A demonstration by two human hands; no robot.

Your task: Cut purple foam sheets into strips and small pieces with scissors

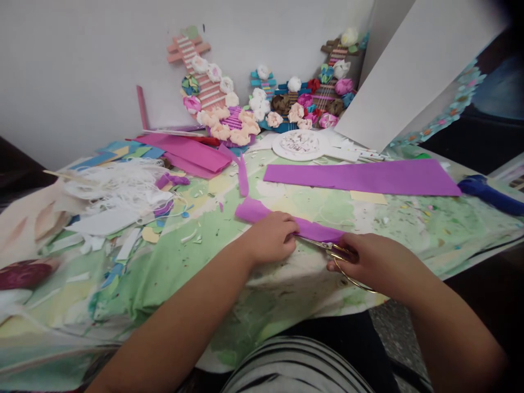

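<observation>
My left hand (275, 236) is closed on a strip of purple crepe paper (317, 229) that lies along the near part of the table. My right hand (370, 262) grips gold-handled scissors (336, 254), one ring showing below the fingers. The scissor blades point left along the strip's near edge, toward my left hand; their tips are hidden by it. Beyond both hands lies a wide flat piece of purple paper (362, 176). A thin purple scrap (243, 173) rests to the left of it.
Yarn (118, 183) and paper scraps crowd the left side. Pink crepe sheets (190, 153) lie behind. Paper-flower decorations (213, 98) lean on the wall, near a white paddle-shaped palette (298, 144). A dark blue object (489, 192) sits at the right edge.
</observation>
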